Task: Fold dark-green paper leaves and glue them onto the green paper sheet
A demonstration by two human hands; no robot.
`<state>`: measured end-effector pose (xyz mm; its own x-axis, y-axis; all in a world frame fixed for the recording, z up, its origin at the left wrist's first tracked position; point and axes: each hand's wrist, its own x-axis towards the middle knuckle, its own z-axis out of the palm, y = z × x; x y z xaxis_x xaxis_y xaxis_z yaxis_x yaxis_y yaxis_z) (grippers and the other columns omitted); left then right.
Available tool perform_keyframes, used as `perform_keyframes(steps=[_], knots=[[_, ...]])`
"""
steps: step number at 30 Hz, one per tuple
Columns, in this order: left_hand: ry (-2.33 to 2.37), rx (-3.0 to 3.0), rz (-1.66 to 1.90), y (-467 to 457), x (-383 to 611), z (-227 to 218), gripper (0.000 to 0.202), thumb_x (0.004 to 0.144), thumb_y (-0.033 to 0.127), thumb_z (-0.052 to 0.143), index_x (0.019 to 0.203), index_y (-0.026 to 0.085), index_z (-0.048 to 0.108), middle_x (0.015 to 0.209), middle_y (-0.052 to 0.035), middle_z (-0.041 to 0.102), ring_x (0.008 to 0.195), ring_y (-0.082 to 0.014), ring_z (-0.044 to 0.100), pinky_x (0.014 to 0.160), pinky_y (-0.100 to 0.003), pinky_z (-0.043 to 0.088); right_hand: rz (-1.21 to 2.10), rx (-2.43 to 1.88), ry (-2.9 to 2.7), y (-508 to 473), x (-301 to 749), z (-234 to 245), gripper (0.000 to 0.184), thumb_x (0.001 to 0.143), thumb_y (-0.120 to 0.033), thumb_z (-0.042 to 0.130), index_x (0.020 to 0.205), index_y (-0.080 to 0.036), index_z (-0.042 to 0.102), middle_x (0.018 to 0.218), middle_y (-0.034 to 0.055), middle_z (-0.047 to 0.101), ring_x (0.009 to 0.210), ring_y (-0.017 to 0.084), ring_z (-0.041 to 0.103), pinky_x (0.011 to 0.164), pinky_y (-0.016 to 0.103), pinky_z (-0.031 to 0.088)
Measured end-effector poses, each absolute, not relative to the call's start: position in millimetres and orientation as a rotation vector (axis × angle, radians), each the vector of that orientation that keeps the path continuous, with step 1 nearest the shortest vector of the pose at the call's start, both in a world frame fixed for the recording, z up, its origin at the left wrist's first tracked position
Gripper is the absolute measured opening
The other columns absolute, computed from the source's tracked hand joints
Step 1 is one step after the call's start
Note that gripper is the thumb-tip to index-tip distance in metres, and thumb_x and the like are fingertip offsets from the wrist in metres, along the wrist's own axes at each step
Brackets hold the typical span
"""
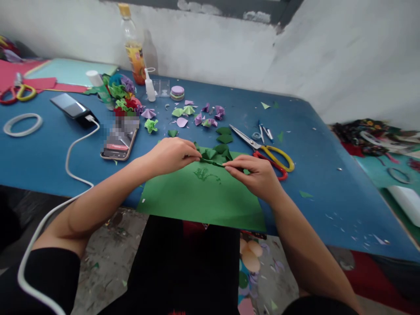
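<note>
Between my two hands is a folded dark green paper piece (211, 155), held just above a flat green sheet of paper (200, 197). My left hand (175, 154) pinches its left end between thumb and fingers. At the right end, the fingertips of my right hand (251, 173) are closed on the same piece. A scribbled mark (205, 175) shows on the sheet below it. Dark green paper leaves (224, 135) lie just behind. Large scissors (262, 148) with red and yellow handles rest open-bladed beside my right hand.
Purple and green paper pieces (210, 117) lie behind my hands. A phone (121, 138), a power bank (74, 109) with a white cable (70, 153), and a tape roll (22, 124) are leftward. A drink bottle (134, 52) and small glue bottle (150, 87) stand near the wall.
</note>
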<state>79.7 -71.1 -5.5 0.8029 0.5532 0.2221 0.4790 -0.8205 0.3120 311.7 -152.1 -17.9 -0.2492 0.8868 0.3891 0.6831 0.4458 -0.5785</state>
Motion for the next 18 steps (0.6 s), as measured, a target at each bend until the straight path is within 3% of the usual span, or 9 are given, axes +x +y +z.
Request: perform_keyframes(steps=[18], knots=[[0.818,2.682,0.481,-69.7,80.6,-8.2,0.022,0.086,0.027,0.051,0.094,0.021,0.072,0.095,-0.0045,0.070,0.080,-0.0157,0.064,0.069,-0.026,0.046,0.420,-1.316,-1.998,-154.2,311.5,-14.5,0.014,0.080,-0.026,0.059,0.080,-0.020,0.071,0.072,0.0030,0.065,0.057,0.011,0.055,0.055,0.026,0.047]])
